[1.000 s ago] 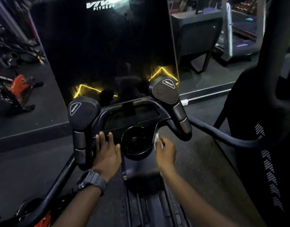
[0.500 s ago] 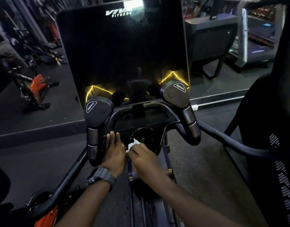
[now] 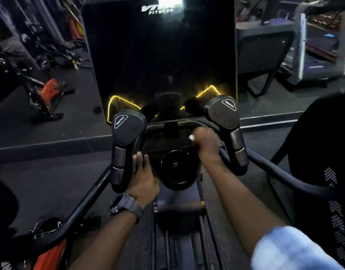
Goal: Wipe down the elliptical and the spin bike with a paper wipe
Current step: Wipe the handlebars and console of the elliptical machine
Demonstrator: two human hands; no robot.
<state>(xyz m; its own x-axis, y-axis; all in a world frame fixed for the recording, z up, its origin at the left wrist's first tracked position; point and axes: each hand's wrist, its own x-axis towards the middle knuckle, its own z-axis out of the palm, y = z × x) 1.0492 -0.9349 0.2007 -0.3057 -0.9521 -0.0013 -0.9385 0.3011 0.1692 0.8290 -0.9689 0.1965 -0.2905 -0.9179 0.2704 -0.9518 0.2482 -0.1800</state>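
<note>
Wipe point(image 3: 191, 137) mostly hidden in right hand point(image 3: 207, 142) — blurred.

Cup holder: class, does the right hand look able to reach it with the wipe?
Probably yes. The right hand grips the wipe just above the cup holder, with nothing between them.

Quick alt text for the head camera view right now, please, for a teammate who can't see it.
A person's right hand grips a white paper wipe over the elliptical's console tray, above the round cup holder. Their left hand, a watch on that wrist, rests beside the left handle.
</note>
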